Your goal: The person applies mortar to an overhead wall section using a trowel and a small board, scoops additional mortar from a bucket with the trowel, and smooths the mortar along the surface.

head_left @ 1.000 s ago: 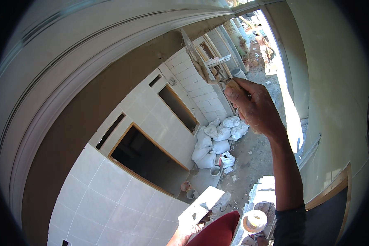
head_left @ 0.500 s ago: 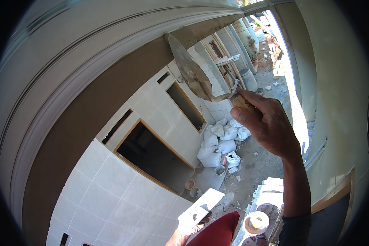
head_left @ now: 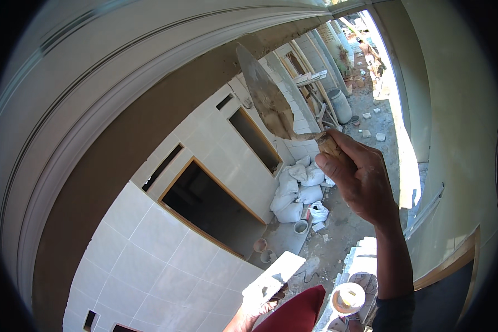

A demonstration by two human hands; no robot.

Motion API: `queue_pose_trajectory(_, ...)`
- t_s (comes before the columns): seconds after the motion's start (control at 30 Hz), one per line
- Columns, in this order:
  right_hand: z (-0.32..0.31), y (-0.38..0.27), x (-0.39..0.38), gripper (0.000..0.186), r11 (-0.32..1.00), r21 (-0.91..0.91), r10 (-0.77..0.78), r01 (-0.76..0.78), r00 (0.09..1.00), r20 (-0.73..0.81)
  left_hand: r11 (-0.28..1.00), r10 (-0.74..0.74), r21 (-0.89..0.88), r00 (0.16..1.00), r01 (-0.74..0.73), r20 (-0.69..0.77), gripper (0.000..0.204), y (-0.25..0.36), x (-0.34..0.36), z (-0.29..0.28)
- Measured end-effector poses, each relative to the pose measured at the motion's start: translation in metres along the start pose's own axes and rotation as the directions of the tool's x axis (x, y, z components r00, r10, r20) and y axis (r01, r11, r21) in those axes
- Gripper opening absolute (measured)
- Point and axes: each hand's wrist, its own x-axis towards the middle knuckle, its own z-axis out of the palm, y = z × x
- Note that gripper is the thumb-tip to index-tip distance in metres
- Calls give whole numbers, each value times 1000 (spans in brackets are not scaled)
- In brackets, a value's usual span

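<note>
Trowel (head_left: 270, 103): where, what condition?

In right hand (head_left: 365, 177), fingers wrapped round its wooden handle (head_left: 330, 145). Tapering grey blade (head_left: 262, 87) points up-left of that hand, smeared brown. Tip near the brown wall band (head_left: 122, 144); contact, can't tell.

Markings?

Can't make out any lettering on it.

Left hand (head_left: 248, 320)?

Clasping a white board (head_left: 275, 272), below-left of the right; fingers partly hidden.
</note>
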Motion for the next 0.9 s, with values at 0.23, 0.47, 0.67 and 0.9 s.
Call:
queue_pose_trajectory(0.23, 16, -1, -6, 38, 995, 35, -96, 93, 992, 79, 1000, 11, -5, 1000, -11, -5, 47, -2, -3, 1)
queue_pose_trajectory(0.47, -4, 0, -7, 39, 999, 41, 2, -4, 998, 62, 1000, 17, 3, 1000, -17, -25, 47, -2, -5, 1)
queue_pose_trajectory(0.67, -15, 31, 44, 43, 979, -57, 197, -195, 980, 37, 1000, 22, 7, 999, -22, -37, 48, -2, -8, -1)
queue_pose_trajectory(0.9, -10, 23, 44, 42, 991, -64, 124, -117, 986, 110, 999, 33, -6, 999, -33, -39, 48, -2, -9, -5)
